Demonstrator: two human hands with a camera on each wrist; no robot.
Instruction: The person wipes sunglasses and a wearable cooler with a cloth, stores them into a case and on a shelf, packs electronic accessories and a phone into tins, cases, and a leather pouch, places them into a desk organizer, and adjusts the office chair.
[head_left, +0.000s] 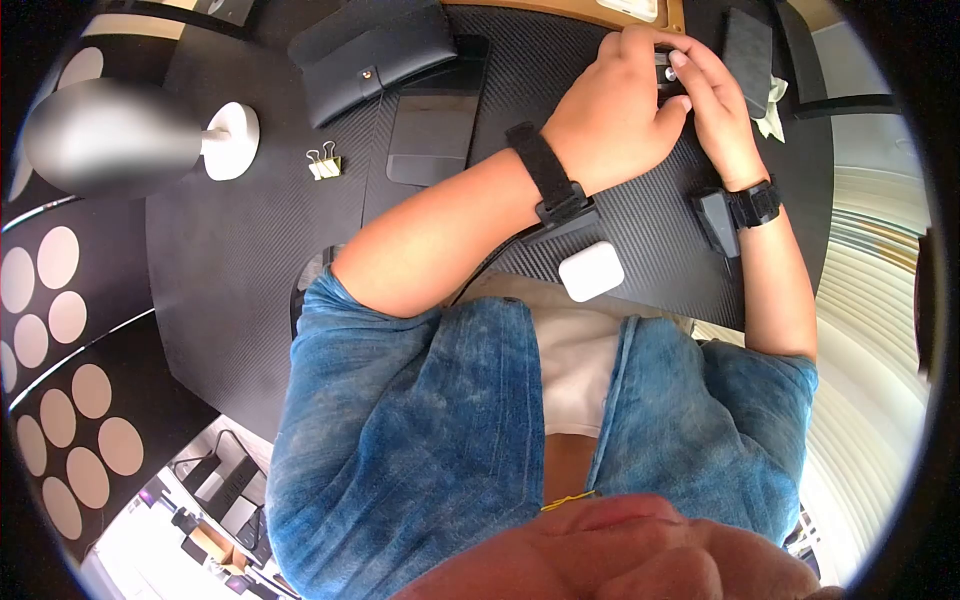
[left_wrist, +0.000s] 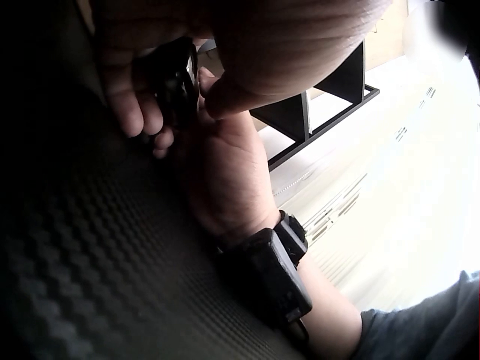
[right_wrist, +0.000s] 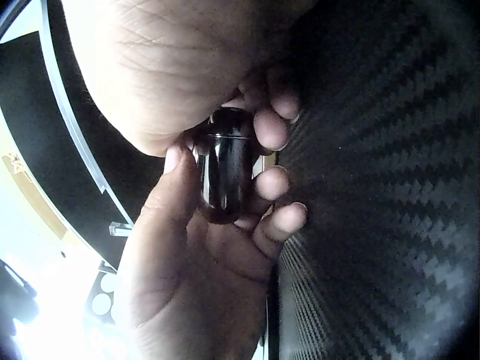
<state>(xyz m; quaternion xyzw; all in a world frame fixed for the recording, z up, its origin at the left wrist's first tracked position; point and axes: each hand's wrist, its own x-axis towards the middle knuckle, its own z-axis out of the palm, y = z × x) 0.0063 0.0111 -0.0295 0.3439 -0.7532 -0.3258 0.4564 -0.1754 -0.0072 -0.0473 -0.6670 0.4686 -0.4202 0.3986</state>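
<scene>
A small glossy black capsule-shaped object point(right_wrist: 225, 176), with a seam near one end, is held between both hands; the head view shows a dark part point(head_left: 665, 74) of it. My left hand point(head_left: 618, 112) curls its thumb and fingers round the wider body, as the right wrist view shows. At the seam end, fingers of my right hand point(head_left: 722, 112) grip it, partly hidden by the palm. In the left wrist view the object point(left_wrist: 178, 84) is dark and its outline unclear. Both hands are just above the black textured table point(head_left: 270, 230).
A white case point(head_left: 591, 271) lies near the table's front edge. To the left are a black pouch point(head_left: 375, 60), a dark flat device point(head_left: 432, 125), a binder clip point(head_left: 324, 162) and a white stand point(head_left: 232, 142). A dark block point(head_left: 748, 55) and crumpled tissue point(head_left: 772, 115) lie right.
</scene>
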